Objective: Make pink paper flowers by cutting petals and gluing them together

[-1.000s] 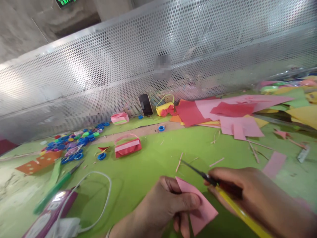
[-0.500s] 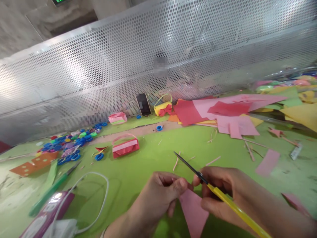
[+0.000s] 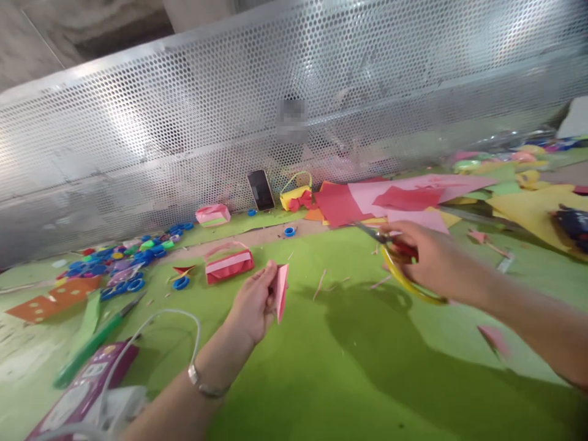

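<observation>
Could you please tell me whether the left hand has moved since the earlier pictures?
Yes, the left hand has moved forward and to the left, closer to the red paper handbag.

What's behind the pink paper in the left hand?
The green work surface shows past the pink paper; whatever the paper and left hand cover can't be seen.

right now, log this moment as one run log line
left hand: holding pink paper | right hand: holding yellow-handled scissors | red paper bag: nearby

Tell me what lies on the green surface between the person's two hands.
In the head view, thin pink strips lie between the left hand and right hand.
</observation>
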A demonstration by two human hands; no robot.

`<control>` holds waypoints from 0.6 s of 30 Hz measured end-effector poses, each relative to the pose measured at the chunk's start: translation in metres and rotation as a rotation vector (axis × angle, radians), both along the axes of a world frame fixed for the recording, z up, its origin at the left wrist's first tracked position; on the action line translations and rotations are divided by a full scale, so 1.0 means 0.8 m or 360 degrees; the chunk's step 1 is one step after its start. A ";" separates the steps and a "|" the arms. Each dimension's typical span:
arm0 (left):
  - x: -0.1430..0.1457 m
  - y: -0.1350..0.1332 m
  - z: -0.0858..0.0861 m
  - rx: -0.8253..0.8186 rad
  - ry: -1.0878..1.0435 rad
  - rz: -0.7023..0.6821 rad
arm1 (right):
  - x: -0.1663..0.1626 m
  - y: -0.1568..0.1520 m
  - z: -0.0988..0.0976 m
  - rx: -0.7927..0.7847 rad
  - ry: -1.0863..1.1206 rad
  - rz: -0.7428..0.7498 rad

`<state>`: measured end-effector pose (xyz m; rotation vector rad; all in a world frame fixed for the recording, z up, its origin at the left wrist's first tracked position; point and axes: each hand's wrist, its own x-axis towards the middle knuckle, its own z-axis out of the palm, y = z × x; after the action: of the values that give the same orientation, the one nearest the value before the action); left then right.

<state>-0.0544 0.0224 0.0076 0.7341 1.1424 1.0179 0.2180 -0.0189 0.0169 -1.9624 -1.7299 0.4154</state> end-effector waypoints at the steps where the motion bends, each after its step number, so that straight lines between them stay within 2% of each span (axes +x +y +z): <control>1: 0.001 -0.001 -0.001 0.0006 0.0003 0.0001 | 0.013 0.007 0.005 -0.0039 -0.0080 -0.0044; 6: -0.001 -0.001 -0.002 0.0034 -0.0006 -0.0029 | 0.091 0.027 0.020 -0.0283 -0.0520 -0.0370; 8: -0.001 -0.001 0.000 0.0050 -0.0023 -0.0047 | 0.111 0.023 0.022 -0.0416 -0.0570 -0.0343; 10: 0.000 -0.003 0.003 0.0059 -0.0035 -0.0067 | 0.111 0.010 0.023 -0.0519 -0.0551 -0.0266; 13: 0.003 -0.007 0.008 0.0074 -0.0030 -0.0081 | 0.063 -0.024 0.026 -0.0512 -0.0398 -0.0026; 16: 0.006 -0.010 0.012 0.0113 0.0012 -0.0060 | -0.016 -0.050 0.026 -0.0468 -0.0057 0.0527; 18: 0.007 -0.011 0.013 0.0151 0.0051 -0.0051 | -0.056 -0.049 0.025 -0.0526 0.0249 0.0857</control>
<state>-0.0488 0.0133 0.0181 0.8442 1.1124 1.0420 0.1734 -0.0583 0.0368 -1.5784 -2.1786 1.0701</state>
